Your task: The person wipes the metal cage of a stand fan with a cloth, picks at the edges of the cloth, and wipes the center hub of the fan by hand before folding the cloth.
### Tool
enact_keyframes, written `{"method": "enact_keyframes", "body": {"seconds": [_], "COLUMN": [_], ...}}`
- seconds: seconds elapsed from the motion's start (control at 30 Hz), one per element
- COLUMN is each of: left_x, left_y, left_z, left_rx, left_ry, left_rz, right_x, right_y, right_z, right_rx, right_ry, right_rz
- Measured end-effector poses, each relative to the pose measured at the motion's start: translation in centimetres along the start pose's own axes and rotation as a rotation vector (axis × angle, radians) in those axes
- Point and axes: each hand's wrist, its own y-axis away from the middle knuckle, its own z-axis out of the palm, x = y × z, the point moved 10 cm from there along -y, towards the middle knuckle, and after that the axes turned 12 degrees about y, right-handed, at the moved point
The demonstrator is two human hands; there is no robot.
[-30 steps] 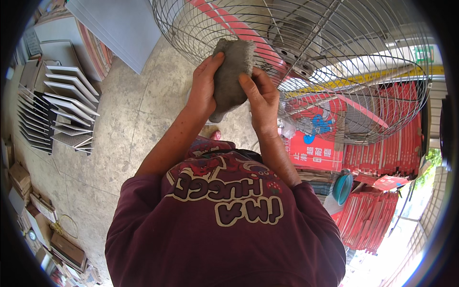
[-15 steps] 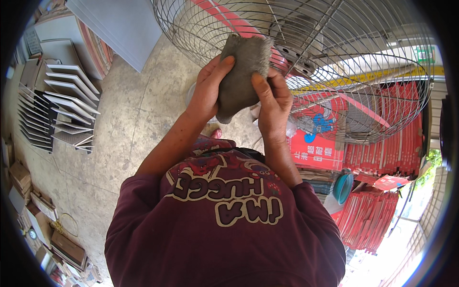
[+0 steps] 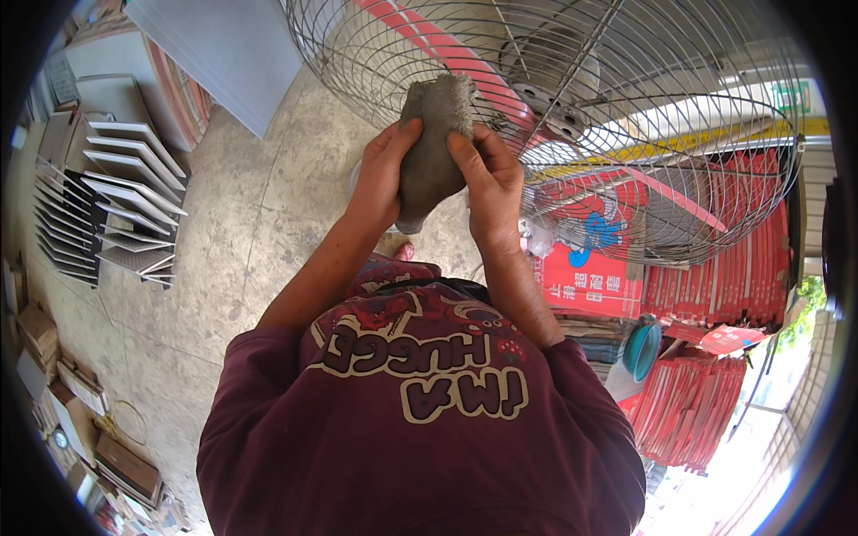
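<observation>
**Two hands on a grey rag at the fan cage**

We hold a grey rag (image 3: 432, 147) up in front of us, in both hands, right by the wire cage (image 3: 572, 116) of a big fan. The top of the rag sits against the wires, or just in front of them; we cannot tell which.

The rag looks soft and floppy. It is bunched into a thick lump, and it bends where we press it. We think it is light and will not break. It looks rough and dull, not slippery, so it should stay put in our grip. It may be dirty or damp, but we cannot be sure. The best place to hold it is around the fat middle, with one hand on each side, and that is where we hold it.

Our left hand (image 3: 382, 174) wraps the left side of the rag. Its fingers (image 3: 404, 134) are curled and press into the cloth. Our right hand (image 3: 487, 179) grips the right side, with a finger (image 3: 463, 154) laid flat along the rag. Both hands are closed snugly on it, not squeezed into fists.

Below us is a bare concrete floor (image 3: 259, 223). Grey trays (image 3: 134, 196) are stacked to the left, and red boxes (image 3: 706, 357) are piled to the right.
</observation>
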Motion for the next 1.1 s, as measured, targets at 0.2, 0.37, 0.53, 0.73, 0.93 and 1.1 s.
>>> {"method": "enact_keyframes", "body": {"seconds": [0.2, 0.37, 0.53, 0.73, 0.93, 1.1], "left_x": [0.7, 2.6, 2.7, 1.4, 0.5, 2.1], "left_y": [0.9, 1.1, -0.1, -0.5, 0.2, 0.9], "left_z": [1.2, 4.9, 5.5, 2.7, 1.1, 3.6], "left_rx": [-0.104, -0.175, -0.169, -0.082, -0.027, -0.151], "left_ry": [0.006, -0.020, 0.007, -0.018, -0.036, -0.025], "left_rz": [0.055, 0.136, 0.134, 0.091, 0.035, 0.122], "right_x": [-1.9, -5.1, -5.4, -3.0, -1.0, -4.0], "right_y": [1.3, 1.3, -0.1, -0.3, 0.6, 1.3], "right_z": [0.0, -0.5, -0.5, -0.2, -0.4, 0.0], "right_rx": [-0.017, -0.004, 0.006, -0.017, -0.005, -0.027], "right_ry": [-0.015, -0.047, -0.058, -0.029, 0.019, -0.058], "right_rz": [-0.038, -0.117, -0.169, -0.115, -0.032, -0.104]}}
